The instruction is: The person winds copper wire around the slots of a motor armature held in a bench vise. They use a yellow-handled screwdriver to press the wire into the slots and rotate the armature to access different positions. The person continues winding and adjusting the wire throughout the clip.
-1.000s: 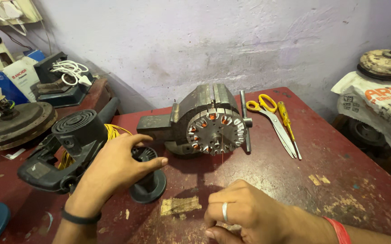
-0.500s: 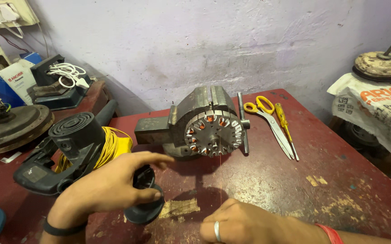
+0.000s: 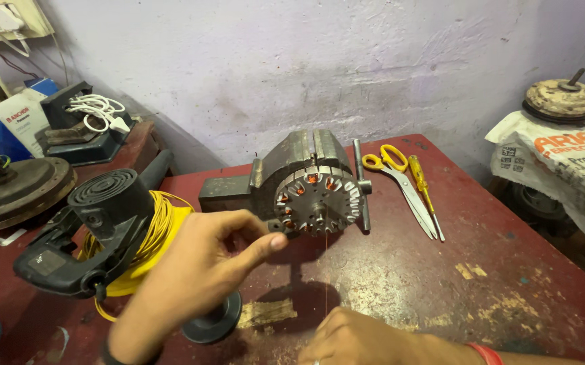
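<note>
A round metal stator (image 3: 316, 199) with copper-wound slots is clamped in a grey vise (image 3: 228, 192) at the middle of the red table (image 3: 495, 270). My left hand (image 3: 201, 270) reaches up to it, with thumb and forefinger pinching the stator's lower left rim. Below that hand a black spool (image 3: 215, 323) stands on the table. My right hand (image 3: 357, 338) is at the bottom edge, fingers closed on a thin copper wire (image 3: 325, 284) that runs straight up to the stator.
Yellow-handled scissors (image 3: 400, 179) and a yellow screwdriver (image 3: 424, 189) lie right of the vise. A black tool with a yellow cord coil (image 3: 161, 226) sits at the left. Old motor parts (image 3: 15, 192) stand far left, and a sack-covered stand (image 3: 563, 155) at the right.
My left hand has left the black spool and risen to the stator's rim. My right hand has slid lower and stays closed on the wire. The view has moved closer.
</note>
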